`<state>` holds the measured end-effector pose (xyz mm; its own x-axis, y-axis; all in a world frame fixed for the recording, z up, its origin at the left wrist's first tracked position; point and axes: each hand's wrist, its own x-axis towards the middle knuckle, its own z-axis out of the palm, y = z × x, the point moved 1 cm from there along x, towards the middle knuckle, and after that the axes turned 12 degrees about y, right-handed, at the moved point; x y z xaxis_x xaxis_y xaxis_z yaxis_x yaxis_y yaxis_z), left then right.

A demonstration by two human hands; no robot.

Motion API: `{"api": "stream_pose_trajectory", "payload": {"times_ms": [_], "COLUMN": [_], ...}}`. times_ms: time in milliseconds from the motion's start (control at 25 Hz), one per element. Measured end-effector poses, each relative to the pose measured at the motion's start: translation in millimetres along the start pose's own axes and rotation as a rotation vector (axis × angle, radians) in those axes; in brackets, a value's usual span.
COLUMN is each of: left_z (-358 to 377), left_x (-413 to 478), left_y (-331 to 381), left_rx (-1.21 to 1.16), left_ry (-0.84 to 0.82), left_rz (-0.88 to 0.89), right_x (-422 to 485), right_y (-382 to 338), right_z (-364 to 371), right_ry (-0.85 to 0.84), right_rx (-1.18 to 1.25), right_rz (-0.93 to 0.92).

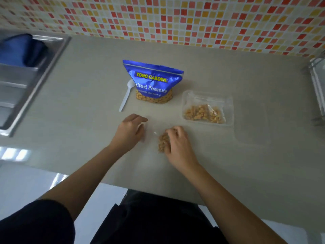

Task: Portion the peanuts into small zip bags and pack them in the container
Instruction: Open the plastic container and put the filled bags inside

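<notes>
At the far left, a stainless steel sink (37, 74) is set into the beige countertop (84, 124), and a dark blue object (21, 50) sits in its basin. We cannot identify that object, as the edge of the view is blurred.

Moving right, a white plastic spoon (125, 95) lies flat on the countertop with its bowl pointing away from us. The bowl lies just beside the lower left side of the blue stand-up peanut pouch (153, 80). The pouch stands upright, and peanuts are visible through the clear window at its base.

In front of the spoon and pouch, our left hand (130, 131) rests on the countertop with its fingers curled. It appears to pinch one end of the small clear zip bag (162, 141) between thumb and fingers, but the film is nearly invisible there. The bag lies flat on the countertop between both hands and holds a portion of peanuts at its right end. Our right hand (177, 145) covers that end, fingers curled down and gripping the filled part.

Further right, beyond the right hand, the clear rectangular plastic container (231, 110) sits on the countertop, well apart from the hands. It holds filled clear bags of peanuts (204, 114).

A metal wire rack (318, 85) stands at the far right edge. A mosaic wall of red, orange and cream tiles (175, 18) runs behind the countertop.
</notes>
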<state>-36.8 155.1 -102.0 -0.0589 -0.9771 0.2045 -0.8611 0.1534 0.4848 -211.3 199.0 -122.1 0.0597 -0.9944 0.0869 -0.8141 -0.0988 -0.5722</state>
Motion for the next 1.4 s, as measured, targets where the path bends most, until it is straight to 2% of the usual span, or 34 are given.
{"api": "stream_pose_trajectory", "payload": {"times_ms": [200,360,440,800,1000,1080,1240,1320,1400], "left_z": [-1.3,-5.1,-5.3,12.0,21.2,36.4,76.9,90.9,96.8], "left_x": [-16.9,-20.2,-21.0,-45.5,8.1,40.3,71.6,71.3,67.5], "left_y": [-41.4,-39.3,-30.5,33.0,81.3,100.3,126.1,129.7,127.7], "left_rx": [0.058,-0.128,-0.209,-0.376,-0.555,-0.543,-0.405,-0.29,-0.09], "left_ry": [0.0,-0.149,-0.193,-0.208,-0.074,-0.077,-0.208,-0.277,-0.262], "left_rz": [-0.11,-0.394,-0.462,-0.209,-0.212,-0.209,-0.232,-0.144,-0.009], "right_x": [-5.0,-5.8,-7.4,-45.0,4.5,36.9,69.2,73.7,74.1], "right_y": [-12.2,-11.8,-6.6,35.6,63.6,80.5,100.9,101.7,100.8], "right_z": [17.0,18.0,18.2,-18.6,-69.8,-81.9,-77.7,-74.1,-73.4], "right_ry": [-0.006,-0.004,0.03,0.284,0.509,0.468,0.235,0.141,0.089], "right_rx": [-0.004,0.124,0.204,0.481,0.502,0.369,0.154,0.115,0.007], "right_rz": [0.081,0.233,0.284,0.291,0.361,0.394,0.479,0.471,0.422]}}
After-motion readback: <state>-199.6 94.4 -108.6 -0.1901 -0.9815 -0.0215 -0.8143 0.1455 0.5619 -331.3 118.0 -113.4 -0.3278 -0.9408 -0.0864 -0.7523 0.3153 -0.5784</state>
